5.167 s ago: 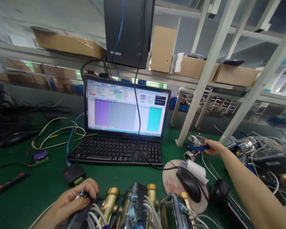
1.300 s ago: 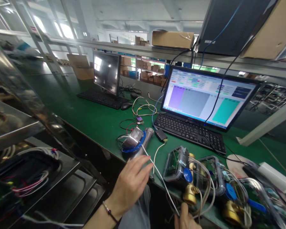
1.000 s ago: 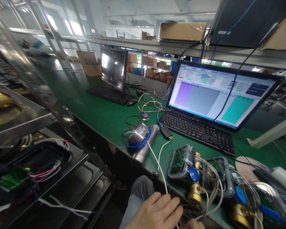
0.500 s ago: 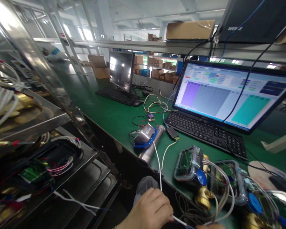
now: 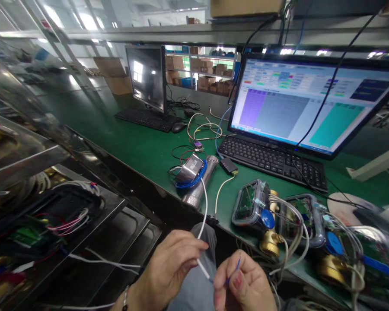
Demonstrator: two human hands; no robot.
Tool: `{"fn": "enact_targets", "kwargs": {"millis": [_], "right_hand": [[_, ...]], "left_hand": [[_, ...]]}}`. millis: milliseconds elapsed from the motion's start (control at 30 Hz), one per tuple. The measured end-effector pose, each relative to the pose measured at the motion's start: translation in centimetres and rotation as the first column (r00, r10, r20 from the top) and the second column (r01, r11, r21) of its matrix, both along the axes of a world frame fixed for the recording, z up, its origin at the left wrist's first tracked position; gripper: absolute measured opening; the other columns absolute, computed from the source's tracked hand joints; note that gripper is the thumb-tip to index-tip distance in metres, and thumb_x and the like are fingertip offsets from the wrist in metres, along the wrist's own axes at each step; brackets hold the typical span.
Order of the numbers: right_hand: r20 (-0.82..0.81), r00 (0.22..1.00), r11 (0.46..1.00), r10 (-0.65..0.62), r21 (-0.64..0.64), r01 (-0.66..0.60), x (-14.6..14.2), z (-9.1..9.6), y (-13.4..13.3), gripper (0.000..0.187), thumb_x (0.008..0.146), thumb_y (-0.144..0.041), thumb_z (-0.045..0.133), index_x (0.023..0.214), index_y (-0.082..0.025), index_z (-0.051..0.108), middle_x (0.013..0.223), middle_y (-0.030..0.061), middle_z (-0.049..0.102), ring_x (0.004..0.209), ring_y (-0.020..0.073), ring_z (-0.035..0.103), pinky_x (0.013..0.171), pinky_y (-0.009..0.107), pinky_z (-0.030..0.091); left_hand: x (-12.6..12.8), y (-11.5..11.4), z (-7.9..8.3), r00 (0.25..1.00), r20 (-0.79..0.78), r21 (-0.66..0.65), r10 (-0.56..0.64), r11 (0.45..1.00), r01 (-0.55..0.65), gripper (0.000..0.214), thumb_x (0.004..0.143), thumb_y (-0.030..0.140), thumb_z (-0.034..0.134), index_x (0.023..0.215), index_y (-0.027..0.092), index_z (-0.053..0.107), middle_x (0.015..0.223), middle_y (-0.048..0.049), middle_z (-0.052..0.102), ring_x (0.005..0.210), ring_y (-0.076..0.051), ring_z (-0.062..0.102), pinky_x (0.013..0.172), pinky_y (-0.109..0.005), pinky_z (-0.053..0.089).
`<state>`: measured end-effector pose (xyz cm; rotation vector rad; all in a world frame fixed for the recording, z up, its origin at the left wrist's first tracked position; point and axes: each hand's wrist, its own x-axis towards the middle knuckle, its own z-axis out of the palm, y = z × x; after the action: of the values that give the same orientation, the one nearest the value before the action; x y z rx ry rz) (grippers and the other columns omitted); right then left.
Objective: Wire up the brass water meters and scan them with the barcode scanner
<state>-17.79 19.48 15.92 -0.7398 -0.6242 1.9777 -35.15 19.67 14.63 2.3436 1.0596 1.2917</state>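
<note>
A white cable (image 5: 203, 269) comes down off the bench from a steel pipe meter (image 5: 197, 189) and passes through my left hand (image 5: 170, 263), closed around it above my lap. Thin blue wire ends (image 5: 237, 264) stick out of the cable's stripped end. My right hand (image 5: 244, 283) pinches them between thumb and fingers, just right of my left hand. The meter lies on the green bench near its front edge, with a coil of blue cable (image 5: 191, 183) around its metal head.
Brass meters with clear-lidded boxes (image 5: 250, 203) stand right on the green bench (image 5: 142, 151). Behind them are a keyboard (image 5: 272, 160) and a lit monitor (image 5: 278, 108). A small black adapter (image 5: 228, 166) lies near the meter. Left is a metal rack (image 5: 116, 207) holding wired parts.
My view has shifted, bringing both hands further into the picture. My right hand has come up from the bottom edge with the blue wire ends, and my left hand stays on the cable.
</note>
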Motion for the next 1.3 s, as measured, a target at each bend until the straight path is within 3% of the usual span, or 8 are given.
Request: {"fn": "enact_targets", "kwargs": {"millis": [200, 267, 367, 533, 700, 867, 1100, 1300], "right_hand": [[0.103, 0.995, 0.999, -0.005, -0.033, 0.008, -1.0, -3.3, 1.1, 0.036, 0.067, -0.046, 0.075, 0.072, -0.013, 0.061, 0.064, 0.0047, 0.068, 0.041, 0.0078, 0.057, 0.041, 0.017, 0.044], [0.168, 0.986, 0.999, -0.006, -0.048, 0.014, -0.8, -4.9, 1.4, 0.036, 0.067, -0.044, 0.075, 0.076, -0.012, 0.063, 0.066, 0.0051, 0.069, 0.045, 0.0082, 0.059, 0.044, 0.017, 0.047], [0.209, 0.978, 0.997, -0.022, -0.064, 0.037, -0.2, -6.2, 1.6, 0.037, 0.067, -0.044, 0.075, 0.082, -0.011, 0.066, 0.071, 0.0061, 0.069, 0.051, 0.0088, 0.061, 0.05, 0.019, 0.051], [0.23, 0.972, 0.995, -0.05, -0.077, 0.069, 1.1, -5.6, 1.8, 0.041, 0.066, -0.044, 0.076, 0.088, -0.011, 0.067, 0.077, 0.0078, 0.071, 0.057, 0.01, 0.064, 0.056, 0.02, 0.054], [0.275, 0.96, 0.996, -0.053, -0.054, 0.071, 1.6, -5.0, 2.1, 0.042, 0.066, -0.045, 0.076, 0.089, -0.011, 0.068, 0.079, 0.0089, 0.071, 0.06, 0.0116, 0.065, 0.059, 0.022, 0.055], [0.289, 0.956, 0.997, -0.05, -0.043, 0.066, 1.6, -4.7, 2.2, 0.041, 0.067, -0.045, 0.075, 0.089, -0.012, 0.068, 0.081, 0.0099, 0.071, 0.062, 0.0125, 0.066, 0.06, 0.022, 0.056], [0.305, 0.951, 0.998, -0.047, -0.035, 0.061, 1.6, -4.6, 2.6, 0.043, 0.063, -0.045, 0.078, 0.086, -0.011, 0.066, 0.08, 0.0098, 0.071, 0.064, 0.0139, 0.067, 0.062, 0.025, 0.056], [0.311, 0.946, 0.996, -0.092, 0.048, 0.081, 1.7, -3.9, 3.2, 0.034, 0.064, -0.041, 0.078, 0.079, -0.013, 0.063, 0.084, 0.0083, 0.07, 0.07, 0.0139, 0.067, 0.067, 0.026, 0.055]], "left_hand": [[-1.5, -0.4, -0.8, 0.968, -0.25, -0.277, -0.015, 0.959, -0.057, 0.015, 0.094, 0.03, 0.045, 0.095, 0.021, 0.056, 0.083, -0.0015, 0.062, 0.076, -0.017, 0.058, 0.07, -0.03, 0.047], [-0.5, 0.4, -1.9, 0.958, -0.266, -0.3, 0.106, 0.936, -0.187, 0.013, 0.093, 0.022, 0.048, 0.105, 0.022, 0.054, 0.089, -0.0015, 0.063, 0.079, -0.017, 0.06, 0.071, -0.03, 0.049], [1.2, 2.4, -3.3, 0.932, -0.278, -0.301, 0.234, 0.9, -0.315, 0.043, 0.087, 0.014, 0.057, 0.126, 0.02, 0.041, 0.112, -0.0068, 0.059, 0.097, -0.02, 0.059, 0.08, -0.031, 0.05], [2.5, 5.3, -4.3, 0.932, -0.317, -0.265, 0.174, 0.928, -0.263, 0.026, 0.086, 0.01, 0.056, 0.11, 0.017, 0.052, 0.102, -0.0062, 0.061, 0.096, -0.022, 0.058, 0.081, -0.036, 0.05], [2.7, 5.9, -4.3, 0.986, -0.073, -0.36, 0.15, 0.918, -0.167, 0.021, 0.089, 0.015, 0.052, 0.109, 0.019, 0.056, 0.103, -0.0047, 0.064, 0.096, -0.019, 0.06, 0.086, -0.032, 0.049], [3.2, 5.7, -3.5, 0.943, 0.259, -0.583, 0.21, 0.812, -0.021, 0.019, 0.091, 0.026, 0.051, 0.108, 0.021, 0.058, 0.103, -0.0011, 0.066, 0.093, -0.015, 0.063, 0.084, -0.025, 0.05], [3.7, 5.8, -2.8, 0.934, 0.298, -0.63, 0.199, 0.775, 0.036, 0.019, 0.093, 0.034, 0.046, 0.104, 0.019, 0.045, 0.079, 0.001, 0.064, 0.063, -0.013, 0.064, 0.059, -0.023, 0.05], [4.1, 6.4, -2.7, 0.891, 0.407, -0.636, 0.2, 0.763, 0.119, 0.028, 0.095, 0.038, 0.04, 0.115, 0.018, 0.042, 0.078, -0.0002, 0.062, 0.068, -0.015, 0.064, 0.064, -0.025, 0.051]]}}
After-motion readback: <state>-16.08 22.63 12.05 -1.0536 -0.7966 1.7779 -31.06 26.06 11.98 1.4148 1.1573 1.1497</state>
